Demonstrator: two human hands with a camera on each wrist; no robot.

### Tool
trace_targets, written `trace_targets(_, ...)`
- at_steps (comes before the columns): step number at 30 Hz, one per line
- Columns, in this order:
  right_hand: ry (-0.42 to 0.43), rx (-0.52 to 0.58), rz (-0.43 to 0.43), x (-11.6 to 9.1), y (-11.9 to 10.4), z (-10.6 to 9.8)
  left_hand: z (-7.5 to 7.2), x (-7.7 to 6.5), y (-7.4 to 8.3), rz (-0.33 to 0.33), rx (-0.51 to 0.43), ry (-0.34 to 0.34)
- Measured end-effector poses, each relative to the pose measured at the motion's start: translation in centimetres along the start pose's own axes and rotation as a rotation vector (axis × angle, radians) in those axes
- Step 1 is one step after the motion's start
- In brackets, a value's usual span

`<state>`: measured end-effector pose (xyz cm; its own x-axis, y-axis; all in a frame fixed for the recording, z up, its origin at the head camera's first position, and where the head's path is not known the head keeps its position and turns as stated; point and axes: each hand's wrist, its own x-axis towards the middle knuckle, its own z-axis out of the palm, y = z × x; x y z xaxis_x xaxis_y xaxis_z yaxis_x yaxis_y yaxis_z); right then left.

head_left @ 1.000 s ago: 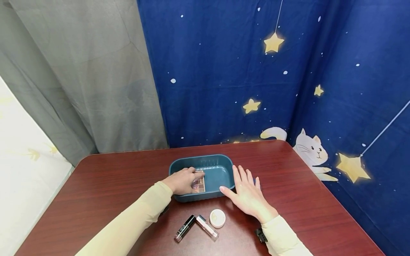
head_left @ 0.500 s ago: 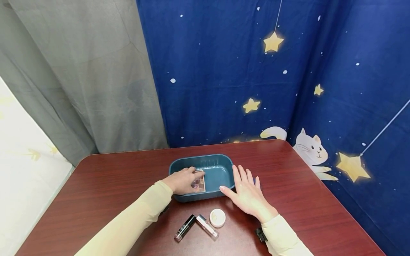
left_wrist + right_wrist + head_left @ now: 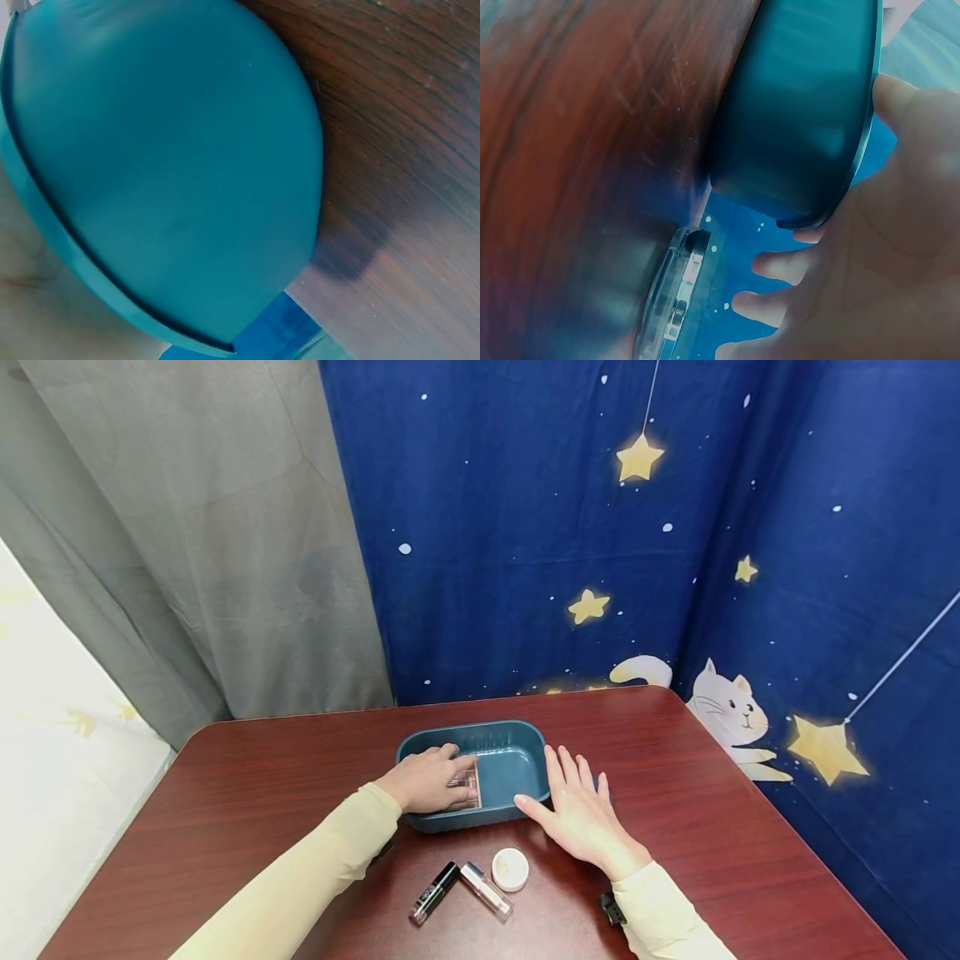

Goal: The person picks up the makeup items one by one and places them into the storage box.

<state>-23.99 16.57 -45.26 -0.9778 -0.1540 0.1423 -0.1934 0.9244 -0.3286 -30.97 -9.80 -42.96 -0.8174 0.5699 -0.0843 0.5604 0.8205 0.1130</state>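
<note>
An oblong teal basin (image 3: pixel 513 772) stands on the dark red table. Inside its left end lies a makeup palette (image 3: pixel 467 778) with small square pans, partly covered by my left hand (image 3: pixel 427 781). The fingers and thumb of that hand are spread loosely over the palette. My right hand (image 3: pixel 581 818) lies along the basin's right end, fingers straight and apart, with the thumb at the rim. The right wrist view shows this thumb (image 3: pixel 894 101) against the rim. In the left wrist view only the basin's outer wall (image 3: pixel 172 165) shows, the left fingers being hidden.
In front of the basin lie a black-capped tube (image 3: pixel 434 893), a clear tube with a silver cap (image 3: pixel 486 891) and a round white-lidded jar (image 3: pixel 510 870). A flat clear-sided case (image 3: pixel 673 296) sits below the right fingers. Curtains hang behind the table.
My left hand has risen slightly, and its thumb has shifted from the palette's near edge to over its middle. The palette and my right hand stay in place.
</note>
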Motion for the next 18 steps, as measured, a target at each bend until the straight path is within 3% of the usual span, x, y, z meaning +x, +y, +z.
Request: trace_targets(18, -0.004, 0.003, 0.003, 0.1, 0.0, 0.0, -0.8, -1.2, 0.4, -0.054, -0.019, 0.116)
